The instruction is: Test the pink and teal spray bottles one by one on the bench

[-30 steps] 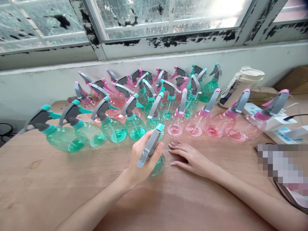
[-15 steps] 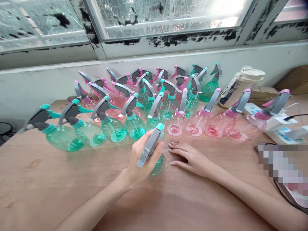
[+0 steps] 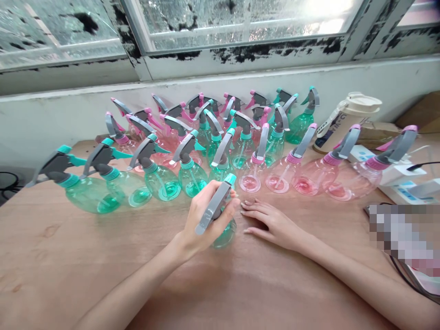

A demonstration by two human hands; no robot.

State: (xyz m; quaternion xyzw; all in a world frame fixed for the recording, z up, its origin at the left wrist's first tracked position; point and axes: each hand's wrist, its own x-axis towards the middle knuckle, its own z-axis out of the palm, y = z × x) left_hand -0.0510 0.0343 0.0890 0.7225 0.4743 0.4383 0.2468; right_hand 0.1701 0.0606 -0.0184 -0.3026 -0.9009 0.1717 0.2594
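My left hand (image 3: 197,215) is wrapped round the neck of a green spray bottle (image 3: 225,236), which has a grey trigger head and a turquoise nozzle. Fingers and palm hide most of its collar and trigger. My right hand (image 3: 271,224) lies flat on the wooden table (image 3: 103,261), fingers spread, just right of that bottle and not touching it. Beyond both hands runs a front row of spray bottles: green ones (image 3: 168,183) on the left, pink ones (image 3: 278,176) on the right.
Several more green and pink bottles crowd behind, below the window (image 3: 240,23). A cream tumbler (image 3: 343,121) stands at the back right, close to white power strips (image 3: 405,188) with cables. A blurred-out flat object (image 3: 405,238) lies at the right edge.
My left thumb and fingers have shifted slightly around the bottle's head. My right hand stays in place; the view has tipped a little.
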